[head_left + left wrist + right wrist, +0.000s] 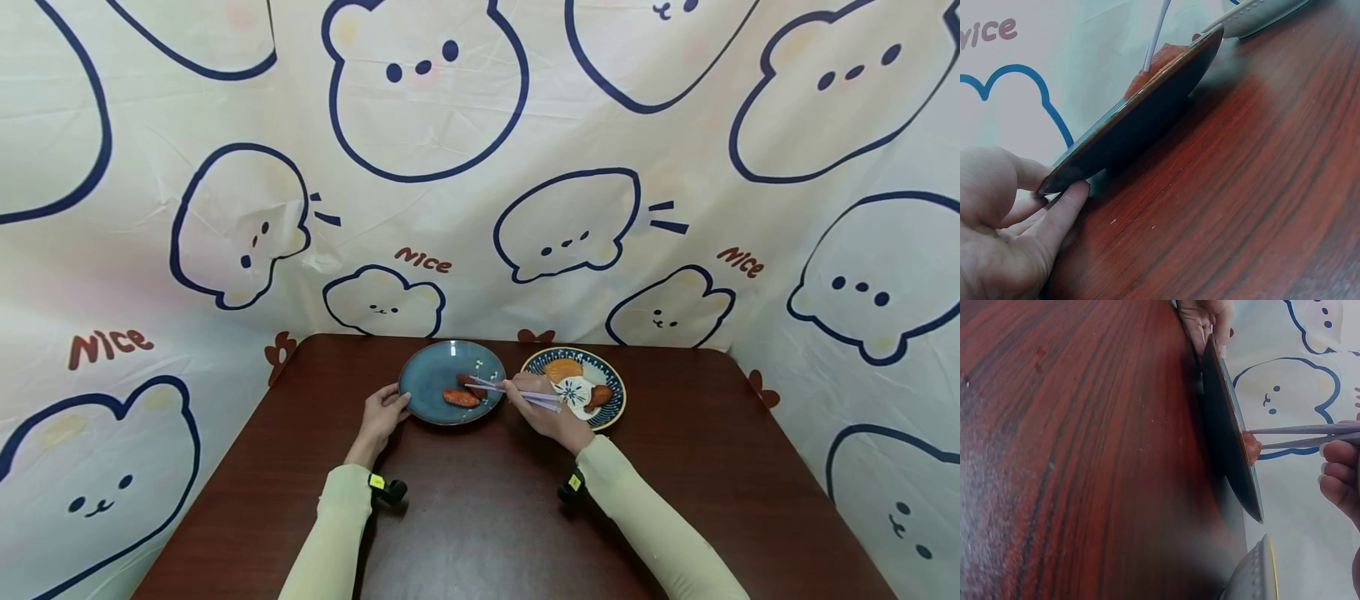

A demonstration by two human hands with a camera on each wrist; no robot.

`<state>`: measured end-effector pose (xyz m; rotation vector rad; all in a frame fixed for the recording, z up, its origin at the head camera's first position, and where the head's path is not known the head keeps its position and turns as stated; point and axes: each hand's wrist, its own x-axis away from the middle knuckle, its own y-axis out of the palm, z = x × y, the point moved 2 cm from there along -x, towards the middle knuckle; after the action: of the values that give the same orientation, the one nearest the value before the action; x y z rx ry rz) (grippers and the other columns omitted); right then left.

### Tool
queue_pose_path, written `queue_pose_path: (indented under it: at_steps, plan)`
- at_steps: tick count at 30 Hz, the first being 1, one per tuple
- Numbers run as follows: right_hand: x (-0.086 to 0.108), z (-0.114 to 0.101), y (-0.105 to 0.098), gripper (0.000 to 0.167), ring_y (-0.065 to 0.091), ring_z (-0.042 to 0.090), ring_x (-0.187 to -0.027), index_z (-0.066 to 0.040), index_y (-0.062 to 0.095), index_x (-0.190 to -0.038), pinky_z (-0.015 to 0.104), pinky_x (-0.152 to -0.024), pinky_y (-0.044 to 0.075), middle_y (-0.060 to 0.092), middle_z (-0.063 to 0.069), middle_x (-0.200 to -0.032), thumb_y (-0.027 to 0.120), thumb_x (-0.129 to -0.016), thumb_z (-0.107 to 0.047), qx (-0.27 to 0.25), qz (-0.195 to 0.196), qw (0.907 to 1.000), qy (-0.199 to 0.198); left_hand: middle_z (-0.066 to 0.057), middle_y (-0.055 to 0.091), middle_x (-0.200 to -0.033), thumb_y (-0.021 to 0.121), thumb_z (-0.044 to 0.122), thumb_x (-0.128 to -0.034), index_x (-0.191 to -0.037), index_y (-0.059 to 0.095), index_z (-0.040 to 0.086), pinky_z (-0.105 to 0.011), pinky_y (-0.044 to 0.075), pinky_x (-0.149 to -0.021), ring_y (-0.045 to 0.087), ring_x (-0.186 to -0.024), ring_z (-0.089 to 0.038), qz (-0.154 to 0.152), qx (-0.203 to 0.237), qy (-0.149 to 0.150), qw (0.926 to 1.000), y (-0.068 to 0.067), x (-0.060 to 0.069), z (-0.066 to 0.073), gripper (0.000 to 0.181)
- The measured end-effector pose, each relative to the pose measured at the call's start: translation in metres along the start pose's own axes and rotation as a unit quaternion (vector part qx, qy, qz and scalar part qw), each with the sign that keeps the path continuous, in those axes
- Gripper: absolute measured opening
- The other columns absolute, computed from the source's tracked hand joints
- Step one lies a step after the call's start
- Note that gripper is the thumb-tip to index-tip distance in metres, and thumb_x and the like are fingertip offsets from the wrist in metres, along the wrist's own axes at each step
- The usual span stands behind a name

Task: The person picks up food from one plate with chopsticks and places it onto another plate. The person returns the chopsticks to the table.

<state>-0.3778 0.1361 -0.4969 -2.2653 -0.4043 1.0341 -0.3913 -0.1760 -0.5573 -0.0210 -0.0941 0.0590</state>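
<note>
My left hand [381,419] pinches the near-left rim of a round blue plate [427,375], thumb and fingers on either side of the edge. In my right hand [553,417] is a pair of pale purple chopsticks [542,399], their tips reaching over the blue plate. Those tips meet a reddish-brown piece of food [1251,447], seen edge-on in the right wrist view. On that plate lie an orange-red piece [461,398] and a darker brown piece [477,390], which look like cooked chicken wings. Whether the tips squeeze the darker one is hard to tell.
Right of the blue plate stands a patterned blue-and-white plate [619,392] with a yellow rim. It bears an orange piece of food [562,370] and a browned piece [599,397]. Both plates are near the far edge of the dark wooden table [465,517], before a printed cloth [465,208].
</note>
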Motion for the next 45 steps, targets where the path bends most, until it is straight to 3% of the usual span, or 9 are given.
queue_pose_path:
  at_steps: [9, 18, 25, 32, 34, 36, 39, 42, 45]
  plan:
    - [0.007, 0.005, -0.007, 0.029, 0.053, 0.006, -0.071, -0.005, 0.078, -0.1, 0.021, -0.061, 0.047, 0.06, -0.002, -0.073, 0.05, -0.108, -0.011, -0.028, 0.018, 0.9994, 0.005, -0.032, 0.049, -0.145, 0.053, 0.01, -0.1071, -0.151, 0.04, -0.006, -0.047, 0.053, -0.108, 0.052, -0.133, -0.044, -0.007, 0.005, 0.0, 1.0, 0.0, 0.003, 0.002, 0.049]
    - [0.015, 0.011, -0.023, 0.026, 0.061, 0.019, -0.071, -0.003, 0.078, -0.106, 0.02, -0.068, 0.053, 0.064, 0.008, -0.072, 0.052, -0.106, -0.004, -0.024, 0.055, 0.9981, -0.015, -0.033, 0.048, -0.145, 0.054, 0.011, -0.107, -0.152, 0.038, -0.006, -0.046, 0.053, -0.108, 0.053, -0.133, -0.043, -0.009, 0.002, -0.005, 0.9999, 0.001, 0.004, 0.004, 0.051]
    - [0.029, 0.019, -0.043, 0.031, 0.065, 0.027, -0.079, 0.003, 0.076, -0.114, 0.021, -0.068, 0.056, 0.071, 0.0, -0.085, 0.048, -0.109, -0.011, -0.019, 0.081, 0.996, 0.033, -0.031, 0.051, -0.144, 0.053, 0.009, -0.1071, -0.151, 0.04, -0.005, -0.042, 0.056, -0.105, 0.055, -0.13, -0.042, -0.003, -0.001, -0.011, 0.9999, 0.0, 0.001, 0.002, 0.048]
    - [0.043, 0.03, -0.064, 0.033, 0.064, 0.022, -0.08, -0.006, 0.078, -0.103, 0.023, -0.072, 0.055, 0.071, 0.005, -0.087, 0.046, -0.11, -0.011, -0.001, 0.103, 0.9929, 0.059, -0.031, 0.05, -0.144, 0.054, 0.01, -0.107, -0.151, 0.041, -0.006, -0.038, 0.058, -0.102, 0.055, -0.131, -0.042, -0.004, -0.002, -0.01, 0.9999, 0.0, 0.001, 0.002, 0.048]
    - [0.047, 0.034, -0.068, 0.035, 0.06, 0.019, -0.074, -0.012, 0.077, -0.093, 0.022, -0.066, 0.051, 0.066, 0.004, -0.081, 0.047, -0.11, -0.011, -0.004, 0.109, 0.9919, 0.065, -0.032, 0.05, -0.145, 0.054, 0.01, -0.107, -0.151, 0.04, -0.006, -0.038, 0.058, -0.102, 0.054, -0.131, -0.043, -0.006, 0.001, -0.009, 0.9999, -0.001, 0.001, 0.003, 0.048]
    - [0.051, 0.037, -0.07, 0.034, 0.053, 0.015, -0.061, -0.011, 0.077, -0.094, 0.023, -0.054, 0.047, 0.059, 0.005, -0.073, 0.047, -0.11, -0.01, -0.011, 0.117, 0.9892, 0.087, -0.032, 0.048, -0.146, 0.054, 0.011, -0.1071, -0.151, 0.039, -0.006, -0.04, 0.056, -0.104, 0.052, -0.132, -0.044, -0.009, 0.003, -0.009, 0.9999, -0.001, 0.002, 0.003, 0.05]
    - [0.058, 0.041, -0.076, 0.035, 0.05, 0.012, -0.056, -0.005, 0.077, -0.096, 0.022, -0.047, 0.045, 0.058, 0.011, -0.069, 0.047, -0.11, -0.015, -0.01, 0.123, 0.9862, 0.11, -0.032, 0.048, -0.146, 0.054, 0.011, -0.1072, -0.152, 0.039, -0.006, -0.043, 0.055, -0.106, 0.052, -0.133, -0.044, -0.012, 0.004, -0.009, 0.9999, -0.002, 0.003, 0.004, 0.05]
    - [0.063, 0.043, -0.082, 0.037, 0.055, 0.023, -0.054, 0.004, 0.076, -0.105, 0.024, -0.046, 0.049, 0.058, 0.019, -0.07, 0.046, -0.111, -0.018, -0.015, 0.121, 0.9839, 0.13, -0.033, 0.047, -0.146, 0.053, 0.011, -0.1073, -0.152, 0.038, -0.006, -0.045, 0.054, -0.107, 0.052, -0.133, -0.045, -0.013, 0.003, -0.01, 0.9999, -0.002, 0.003, 0.004, 0.05]
    - [0.068, 0.046, -0.089, 0.039, 0.065, 0.035, -0.069, 0.007, 0.075, -0.105, 0.021, -0.059, 0.055, 0.065, 0.022, -0.077, 0.046, -0.111, -0.018, -0.006, 0.118, 0.9832, 0.139, -0.033, 0.047, -0.146, 0.053, 0.011, -0.1073, -0.152, 0.038, -0.006, -0.045, 0.054, -0.107, 0.051, -0.133, -0.045, -0.014, 0.001, -0.01, 0.9999, -0.001, 0.003, 0.005, 0.05]
